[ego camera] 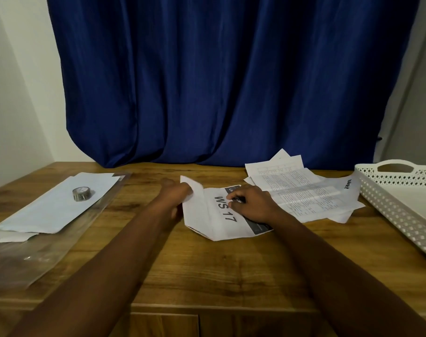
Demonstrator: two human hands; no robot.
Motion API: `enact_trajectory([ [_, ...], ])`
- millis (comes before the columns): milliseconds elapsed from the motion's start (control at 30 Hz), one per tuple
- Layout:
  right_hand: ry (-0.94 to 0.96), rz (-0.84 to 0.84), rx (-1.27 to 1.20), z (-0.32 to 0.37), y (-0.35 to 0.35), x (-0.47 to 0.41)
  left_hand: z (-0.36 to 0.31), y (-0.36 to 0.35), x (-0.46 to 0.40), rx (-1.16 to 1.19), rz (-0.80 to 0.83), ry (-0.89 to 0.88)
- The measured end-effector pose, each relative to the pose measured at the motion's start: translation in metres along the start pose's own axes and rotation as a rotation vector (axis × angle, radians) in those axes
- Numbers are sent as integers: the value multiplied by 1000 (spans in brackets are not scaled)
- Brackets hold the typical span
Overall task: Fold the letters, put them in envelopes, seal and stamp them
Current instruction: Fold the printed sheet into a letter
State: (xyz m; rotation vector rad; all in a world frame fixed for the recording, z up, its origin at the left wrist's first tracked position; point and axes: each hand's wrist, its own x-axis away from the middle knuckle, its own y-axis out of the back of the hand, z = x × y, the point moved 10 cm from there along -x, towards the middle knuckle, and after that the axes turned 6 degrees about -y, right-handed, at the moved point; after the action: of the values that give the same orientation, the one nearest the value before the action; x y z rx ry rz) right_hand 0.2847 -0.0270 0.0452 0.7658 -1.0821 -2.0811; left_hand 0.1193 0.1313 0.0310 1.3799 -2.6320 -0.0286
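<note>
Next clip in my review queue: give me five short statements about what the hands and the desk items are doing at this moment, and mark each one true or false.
1. The left hand grips the left edge of the sheet printed "WS 17" and lifts it off the table. True.
2. The right hand holds the roll of tape. False: it rests on the printed sheet; the tape sits on the envelopes at the left.
3. The white basket stands at the right edge of the table. True.
4. The pile of printed papers lies inside the basket. False: it lies on the table beside it.
5. The sheet is already in an envelope. False: it is still being folded.
</note>
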Motion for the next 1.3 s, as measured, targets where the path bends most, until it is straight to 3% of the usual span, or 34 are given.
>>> enact_trajectory([
  [100, 29, -66, -40, 3, 6, 1, 6, 4, -4, 59, 66, 82],
  [233, 67, -198, -240, 11, 19, 1, -12, 4, -12, 108, 141, 22],
  [367, -47, 0, -590, 15, -4, 2, -9, -9, -13, 265, 215, 7],
  [633, -275, 276, -890, 19, -26, 4, -8, -32, -10, 276, 228, -62],
  [800, -232, 347, -1111, 21, -25, 8, -19, -32, -6, 324, 265, -136],
  [1100, -277, 430, -1545, 32, -19, 20, -8, -58, 8, 370, 471, -10],
  [1300, -329, 421, -1560, 29, -15, 23, 2, -70, 11, 419, 582, 70],
])
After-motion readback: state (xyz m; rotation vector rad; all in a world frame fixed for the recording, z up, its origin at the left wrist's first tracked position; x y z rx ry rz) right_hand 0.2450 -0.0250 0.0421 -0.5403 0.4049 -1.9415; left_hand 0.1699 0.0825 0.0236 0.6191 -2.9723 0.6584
